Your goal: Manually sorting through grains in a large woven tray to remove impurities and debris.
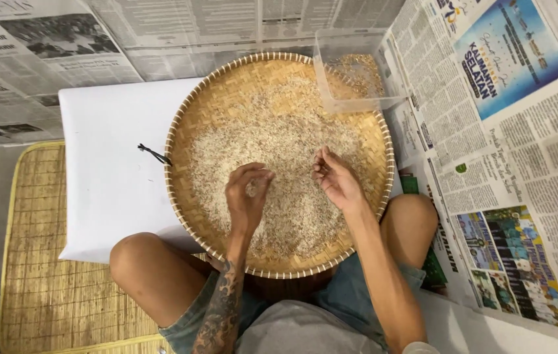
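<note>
- Left hand (247, 190), lower centre, pinches grains with curled fingers.
- Right hand (334, 178) hovers half open, palm up.
- Round woven tray (193, 111) lies flat at centre, no long axis, holding rice (279, 144).
- Clear plastic box (351, 65) overlaps its upper-right rim.

Warm even light, soft shadows, sharp
</note>
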